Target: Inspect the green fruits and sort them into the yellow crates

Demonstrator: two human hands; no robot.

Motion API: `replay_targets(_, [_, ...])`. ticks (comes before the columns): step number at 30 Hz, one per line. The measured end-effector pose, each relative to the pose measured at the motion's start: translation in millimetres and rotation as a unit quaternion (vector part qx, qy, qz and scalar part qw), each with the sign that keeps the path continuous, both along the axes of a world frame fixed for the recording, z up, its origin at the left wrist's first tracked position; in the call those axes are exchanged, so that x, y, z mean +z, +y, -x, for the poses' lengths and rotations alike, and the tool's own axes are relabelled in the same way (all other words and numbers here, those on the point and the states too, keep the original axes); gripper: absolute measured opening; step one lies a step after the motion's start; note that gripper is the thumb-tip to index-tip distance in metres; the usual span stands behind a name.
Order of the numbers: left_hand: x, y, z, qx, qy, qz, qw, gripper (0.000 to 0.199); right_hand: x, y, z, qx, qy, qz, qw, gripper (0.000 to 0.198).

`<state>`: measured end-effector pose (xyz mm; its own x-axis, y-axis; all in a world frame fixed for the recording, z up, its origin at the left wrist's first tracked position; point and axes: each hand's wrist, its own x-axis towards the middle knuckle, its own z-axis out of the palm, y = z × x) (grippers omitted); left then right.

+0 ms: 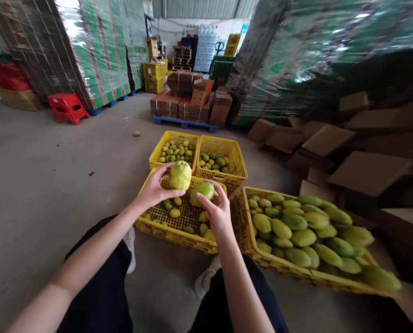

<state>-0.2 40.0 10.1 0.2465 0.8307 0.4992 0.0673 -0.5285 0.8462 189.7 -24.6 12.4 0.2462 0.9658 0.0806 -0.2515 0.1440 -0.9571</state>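
Note:
My left hand [158, 187] is closed around a plump yellow-green mango [180, 175], held up above the near yellow crate [179, 234]. Just to its right, my right hand [220, 208] grips a greener mango [201, 193] between thumb and fingers. The two fruits are close together, apart by a small gap. Beneath them, the near crate has several loose mangoes [174, 212] on its slatted bottom, partly hidden by my hands. Beside it on the right, another yellow crate [250, 240] is heaped with larger green mangoes [294, 221].
Two yellow crates [173, 135] [239, 157] with small fruit stand beyond the near one. Flattened cartons [194, 108] lie on a blue pallet [182, 122]. Cardboard boxes [369, 171] pile up at right. A red stool [67, 107] and wrapped stacks [102, 51] stand left.

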Motion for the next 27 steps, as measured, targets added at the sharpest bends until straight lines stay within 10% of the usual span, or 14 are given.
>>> replay_targets(5, [-32.1, -28, -5, 0.008, -0.020, 0.013, 1.000, 0.062, 2, -12, -1, -0.037, -0.159, -0.062, 0.985, 0.051])
replay_targets(14, [-30.1, -32, -20, 0.084, -0.021, -0.027, 0.996, 0.052, 1, 2, -3, -0.042, -0.216, -0.108, 0.969, 0.044])
replay_targets(27, [-26.0, -20, -30, 0.138, -0.063, -0.108, 0.983, 0.050, -2, 10, 5, -0.130, -0.388, -0.273, 0.871, 0.040])
